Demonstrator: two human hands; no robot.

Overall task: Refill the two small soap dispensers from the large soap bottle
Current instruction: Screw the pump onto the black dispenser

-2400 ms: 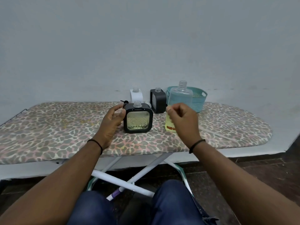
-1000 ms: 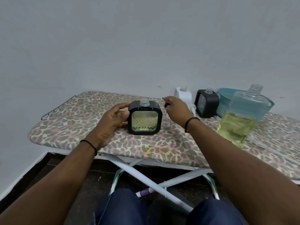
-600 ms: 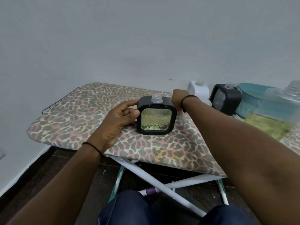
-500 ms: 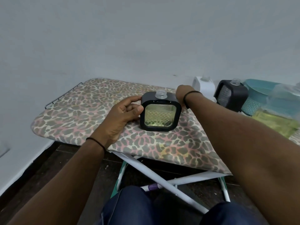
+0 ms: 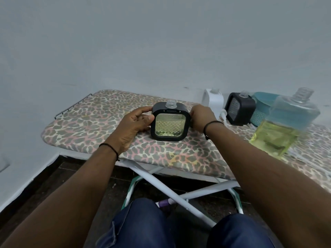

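A black square soap dispenser (image 5: 170, 127) with yellow-green soap and an uncapped neck stands upright on the leopard-print ironing board (image 5: 89, 122). My left hand (image 5: 134, 124) grips its left side, thumb in front. My right hand (image 5: 201, 117) lies against its right edge with the fingers curled out of sight behind it. The large clear soap bottle (image 5: 279, 133), uncapped and about half full of yellow-green soap, stands at the right, apart from both hands. A second black dispenser (image 5: 240, 110), also uncapped, stands farther back.
A white dispenser (image 5: 214, 101) stands by the wall beside the second black one. A teal plastic basket (image 5: 263, 104) sits behind the large bottle. The board's left end has a wire rack (image 5: 71, 108). My knees are under the board's crossed legs.
My right hand has left the large bottle, reached past the black dispenser and come to its right edge. The view has swung left. My left hand has kept its hold.
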